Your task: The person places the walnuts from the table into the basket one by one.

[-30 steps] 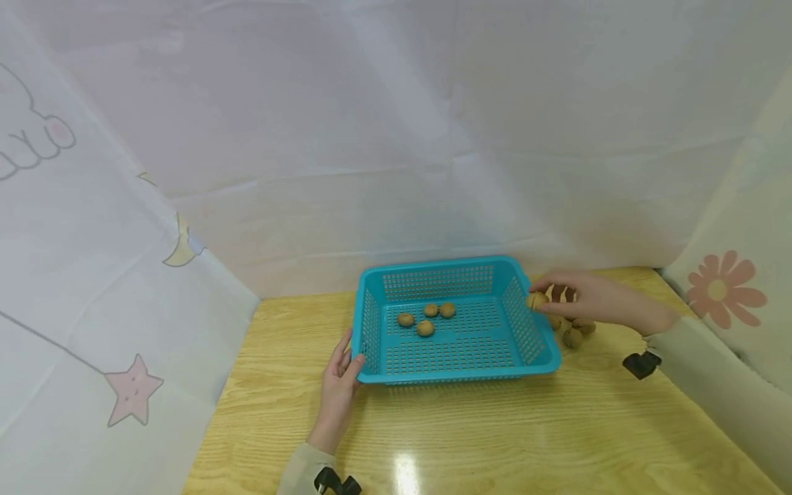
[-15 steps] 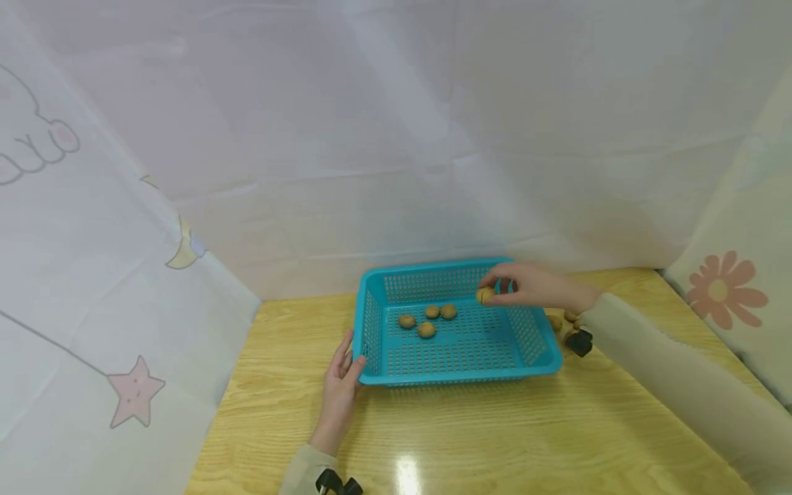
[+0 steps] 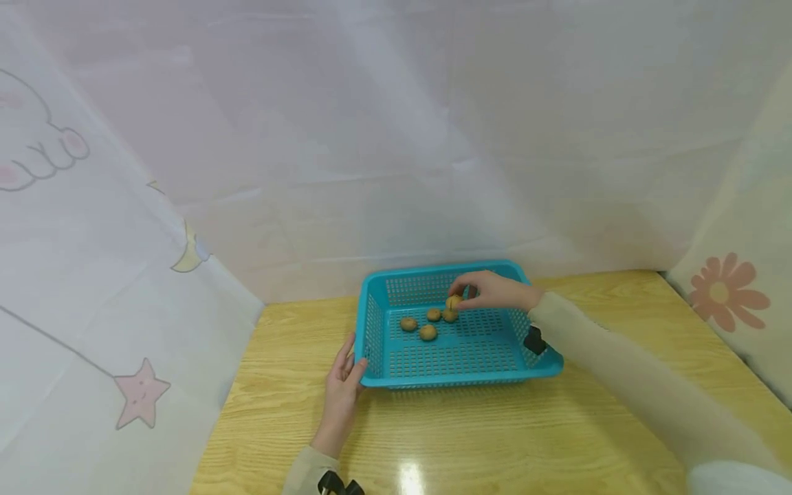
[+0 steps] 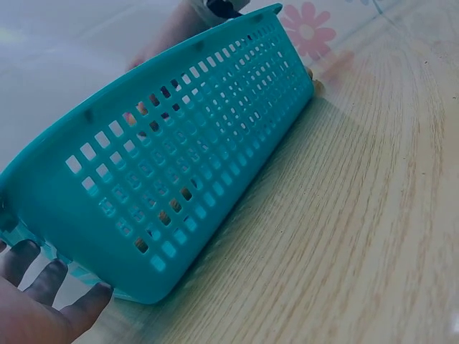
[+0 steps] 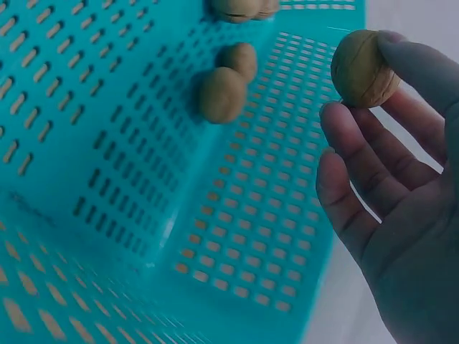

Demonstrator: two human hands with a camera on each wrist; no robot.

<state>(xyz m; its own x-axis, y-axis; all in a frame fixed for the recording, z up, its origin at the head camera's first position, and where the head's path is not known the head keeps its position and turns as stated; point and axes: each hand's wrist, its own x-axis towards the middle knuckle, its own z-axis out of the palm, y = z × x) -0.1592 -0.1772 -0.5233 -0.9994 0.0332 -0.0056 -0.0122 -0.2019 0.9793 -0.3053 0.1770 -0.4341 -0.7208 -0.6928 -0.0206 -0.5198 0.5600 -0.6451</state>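
Observation:
A blue perforated plastic basket point(image 3: 445, 380) stands on the wooden table, with several walnuts point(image 3: 427, 333) lying on its floor. At its left end my left hand point(image 3: 342, 392) grips the rim, thumb on top and fingers along the outside. My right hand point(image 3: 495, 290) is over the basket and pinches another walnut point(image 5: 364, 68) between thumb and fingertips. In the head view that walnut appears just above one in the basket; whether they touch I cannot tell. The left wrist view shows the basket's outer side wall point(image 4: 208, 129) and the left fingertips point(image 4: 90, 304) by its lower corner.
Brown bits of walnut point(image 4: 318, 87) show beyond the basket's far end in the left wrist view; in the head view my right arm point(image 3: 619, 364) covers that spot. A pale printed cloth point(image 3: 396, 172) hangs behind and beside the table point(image 3: 482, 440).
My right hand has carried the walnut from beyond the basket's right rim leftward to over the walnuts inside. The left hand has kept its hold on the rim.

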